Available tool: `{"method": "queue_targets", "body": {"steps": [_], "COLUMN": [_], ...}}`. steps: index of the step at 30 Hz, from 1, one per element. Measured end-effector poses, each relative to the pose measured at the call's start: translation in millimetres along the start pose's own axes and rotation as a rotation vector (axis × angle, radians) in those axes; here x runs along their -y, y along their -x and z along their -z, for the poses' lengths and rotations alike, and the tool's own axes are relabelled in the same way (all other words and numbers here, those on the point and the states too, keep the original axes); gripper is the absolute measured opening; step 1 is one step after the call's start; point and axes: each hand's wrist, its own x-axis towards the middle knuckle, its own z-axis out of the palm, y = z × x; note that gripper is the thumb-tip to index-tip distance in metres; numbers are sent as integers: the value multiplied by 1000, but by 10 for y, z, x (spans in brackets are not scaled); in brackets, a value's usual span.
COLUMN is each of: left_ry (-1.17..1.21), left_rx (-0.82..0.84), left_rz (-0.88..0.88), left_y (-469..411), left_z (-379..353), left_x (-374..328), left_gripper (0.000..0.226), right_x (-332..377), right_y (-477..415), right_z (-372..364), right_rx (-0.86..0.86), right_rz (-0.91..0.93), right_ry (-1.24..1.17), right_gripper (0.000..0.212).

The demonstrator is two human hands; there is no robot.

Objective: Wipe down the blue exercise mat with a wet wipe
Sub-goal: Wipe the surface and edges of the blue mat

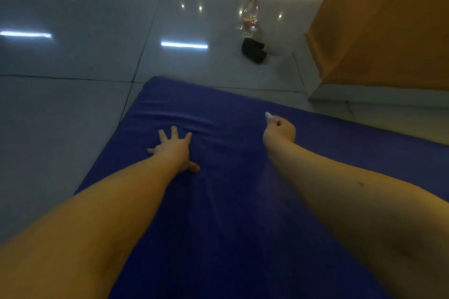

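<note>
Left forearm (pixel 97 213) bare, extended from near left toward centre. Left hand (pixel 173 150) palm down, fingers straight and spread, thumb out to right. Right forearm (pixel 352 196) bare, extended from near right. Right hand (pixel 280 130) farther out than left hand, fingers curled in fist, gripping white wet wipe (pixel 268 115) protruding at far side.

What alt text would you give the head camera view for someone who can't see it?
A person reaches over a blue mat on a tiled floor, left hand spread flat on it, right hand gripping a white wipe. Beyond the mat stand a spray bottle and a dark object.
</note>
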Motion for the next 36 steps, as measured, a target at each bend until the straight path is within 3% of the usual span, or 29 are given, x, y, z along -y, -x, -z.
{"method": "queue_targets", "body": {"steps": [3,5,8,17,19,23,29,34,36], "left_ry": [-14,-34,-45,-40,-39,-39,-43,-33,-34], "left_rx": [16,20,23,6,1,-3,-3,-2,-3], "left_rz": [-13,-3,6,12,13,13,14,15,15], "left_y": [-93,-121,-202,-232,-241,-247,-251,-254,-259], "left_z": [-38,-44,-64,-80,-96,-89,-77,-79,-84], "left_x": [-8,-15,-38,-36,-27,-31,-37,-46,-47], "left_gripper": [125,126,126,128,127,128,129,130,129], "right_x": [-93,-257,-399,-25,-70,-220,-165,-24,11], "right_y": [-213,-273,-158,-209,-262,-350,-407,-306,-320], "right_z": [-217,-450,-800,-1465,-1398,-1144,-1181,-1460,-1458], "right_rx": [51,174,209,511,470,268,210,344,317], "right_rz": [268,273,247,653,653,449,389,565,657], "right_ry": [471,837,991,1055,1081,1157,1057,1016,942], "right_gripper": [44,56,77,68,71,75,83,71,66]}}
